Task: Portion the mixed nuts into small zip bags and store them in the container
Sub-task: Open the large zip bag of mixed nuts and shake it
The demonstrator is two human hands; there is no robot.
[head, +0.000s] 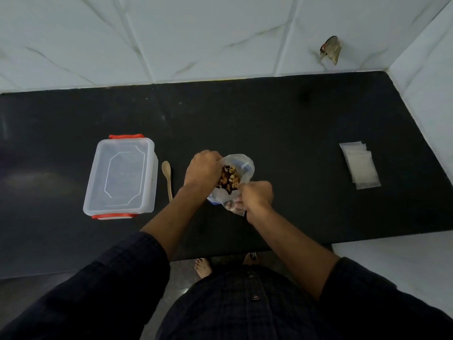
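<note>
The mixed nuts (229, 179) sit unportioned in their clear bag (241, 168) at centre, its mouth gripped by 2 hands (left hand (202, 168), right hand (257, 196)), with zip bags (360, 165) flat far right, the container (121, 176) lidded left.

The scene is dimly and evenly lit, with a cool bluish cast over the tiled wall (220, 33). No hard shadows are cast; only faint soft reflections are seen on the dark counter (294, 143), brightest at its left end. Straight lines are bent by wide-angle distortion, most strongly toward the edges. Fine detail is softened throughout, and the dark sleeves (103, 290) are rendered almost without texture.
</note>
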